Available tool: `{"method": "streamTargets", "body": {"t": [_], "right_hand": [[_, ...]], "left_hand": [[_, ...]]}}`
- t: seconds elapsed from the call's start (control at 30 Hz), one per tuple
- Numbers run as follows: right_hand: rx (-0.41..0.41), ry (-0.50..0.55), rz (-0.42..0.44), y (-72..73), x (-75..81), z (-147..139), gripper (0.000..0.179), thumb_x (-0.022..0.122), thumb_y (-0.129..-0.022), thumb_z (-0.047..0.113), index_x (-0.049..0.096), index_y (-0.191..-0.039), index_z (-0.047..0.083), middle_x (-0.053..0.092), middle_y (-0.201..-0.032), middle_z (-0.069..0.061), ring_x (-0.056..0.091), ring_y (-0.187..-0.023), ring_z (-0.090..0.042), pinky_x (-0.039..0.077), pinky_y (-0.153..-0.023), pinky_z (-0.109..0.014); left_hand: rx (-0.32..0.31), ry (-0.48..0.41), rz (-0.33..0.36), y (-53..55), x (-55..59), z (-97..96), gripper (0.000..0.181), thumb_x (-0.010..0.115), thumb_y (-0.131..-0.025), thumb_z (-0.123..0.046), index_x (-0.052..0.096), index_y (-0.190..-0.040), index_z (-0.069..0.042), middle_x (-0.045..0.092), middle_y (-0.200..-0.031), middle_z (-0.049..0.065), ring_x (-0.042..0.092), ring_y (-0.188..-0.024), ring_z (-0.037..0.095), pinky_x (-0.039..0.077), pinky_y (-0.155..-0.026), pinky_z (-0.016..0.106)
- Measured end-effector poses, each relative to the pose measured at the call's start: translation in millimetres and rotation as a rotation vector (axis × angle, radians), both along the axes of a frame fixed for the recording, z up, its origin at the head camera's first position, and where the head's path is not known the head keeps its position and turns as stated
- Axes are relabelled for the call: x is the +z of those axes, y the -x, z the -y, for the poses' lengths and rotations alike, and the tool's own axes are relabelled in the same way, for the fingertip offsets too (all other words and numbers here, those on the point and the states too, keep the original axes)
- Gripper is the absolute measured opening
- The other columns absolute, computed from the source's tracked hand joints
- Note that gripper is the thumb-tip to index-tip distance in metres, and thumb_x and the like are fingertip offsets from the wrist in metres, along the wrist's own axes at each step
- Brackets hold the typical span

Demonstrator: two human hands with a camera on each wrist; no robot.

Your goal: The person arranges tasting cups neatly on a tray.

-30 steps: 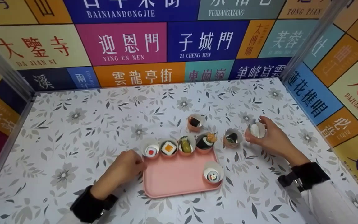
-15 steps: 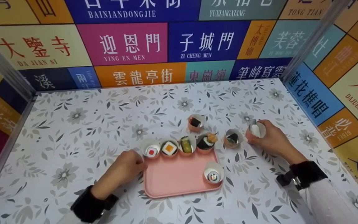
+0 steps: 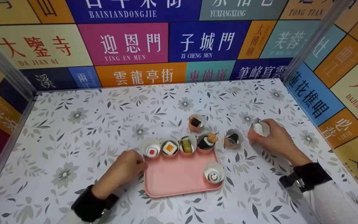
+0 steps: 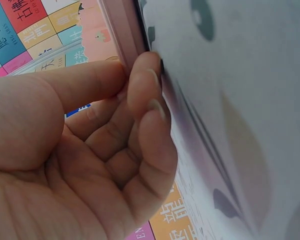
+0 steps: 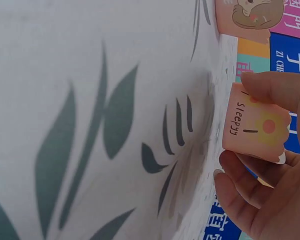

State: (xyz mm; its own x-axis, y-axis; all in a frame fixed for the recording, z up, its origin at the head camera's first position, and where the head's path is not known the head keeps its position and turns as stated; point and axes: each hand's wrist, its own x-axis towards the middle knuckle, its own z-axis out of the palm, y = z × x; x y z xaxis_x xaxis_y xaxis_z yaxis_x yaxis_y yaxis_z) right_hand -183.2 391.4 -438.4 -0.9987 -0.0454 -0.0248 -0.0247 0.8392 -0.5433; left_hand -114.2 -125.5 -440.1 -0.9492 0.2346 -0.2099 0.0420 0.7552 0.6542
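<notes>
My left hand pinches the left rim of a pink tray between thumb and curled fingers, as the left wrist view shows up close. Out to the right, my right hand grips a small pink paper cup by its sides. This cup has "sleepy" printed on it. Inside it sits a white piece of toy sushi with a grey top. Just left of the held cup stands another paper cup with a dark-wrapped piece.
Along the tray's back edge stand several sushi cups, among them one with a red-centred roll and one with an orange-centred square. Another cup occupies its right front corner. Behind the tray is a cup on the floral tablecloth.
My right hand and its paper cup have shifted slightly to the right, and its fingers have settled closer around the cup. My left hand and the tray stay put.
</notes>
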Motion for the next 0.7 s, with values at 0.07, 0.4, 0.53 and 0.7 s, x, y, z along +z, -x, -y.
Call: {"method": "streamTargets", "body": {"t": [0.07,0.4,0.53,0.7], "right_hand": [[0.007,0.000,-0.010,-0.9,2.6,0.1,0.081,0.082,-0.088,0.048,0.046,-0.143,-0.002,0.060,-0.134,-0.028,0.059,-0.113,-0.042,0.045,-0.090,-0.054],[-0.006,0.051,-0.022,-11.4,23.4,15.7,0.082,0.080,-0.088,0.052,0.046,-0.144,0.003,0.057,-0.138,-0.027,0.058,-0.111,-0.038,0.046,-0.087,-0.051],[0.004,0.075,-0.042,-17.4,33.7,29.1,0.081,0.082,-0.087,0.052,0.047,-0.142,0.005,0.060,-0.134,-0.022,0.058,-0.108,-0.034,0.046,-0.085,-0.047],[0.074,0.100,-0.116,-26.8,42.3,48.6,0.072,0.086,-0.087,0.040,0.050,-0.139,0.005,0.065,-0.122,-0.014,0.060,-0.098,-0.027,0.048,-0.076,-0.035]], "left_hand": [[-0.007,-0.003,-0.018,-0.1,-0.8,0.3,0.053,0.069,-0.091,-0.005,0.043,-0.047,-0.018,0.034,-0.046,-0.011,0.036,-0.047,0.010,0.026,-0.047,0.026],[-0.004,-0.004,-0.008,0.6,-1.4,-0.3,0.053,0.070,-0.093,-0.007,0.044,-0.048,-0.018,0.036,-0.046,-0.010,0.036,-0.046,0.010,0.026,-0.047,0.026],[-0.002,-0.003,0.002,0.7,-0.4,-0.7,0.053,0.070,-0.094,-0.007,0.044,-0.049,-0.018,0.036,-0.046,-0.010,0.036,-0.046,0.010,0.026,-0.047,0.026],[0.002,-0.005,0.008,0.3,0.2,-1.5,0.053,0.069,-0.094,-0.007,0.043,-0.049,-0.017,0.035,-0.047,-0.010,0.036,-0.046,0.010,0.027,-0.047,0.026]]}}
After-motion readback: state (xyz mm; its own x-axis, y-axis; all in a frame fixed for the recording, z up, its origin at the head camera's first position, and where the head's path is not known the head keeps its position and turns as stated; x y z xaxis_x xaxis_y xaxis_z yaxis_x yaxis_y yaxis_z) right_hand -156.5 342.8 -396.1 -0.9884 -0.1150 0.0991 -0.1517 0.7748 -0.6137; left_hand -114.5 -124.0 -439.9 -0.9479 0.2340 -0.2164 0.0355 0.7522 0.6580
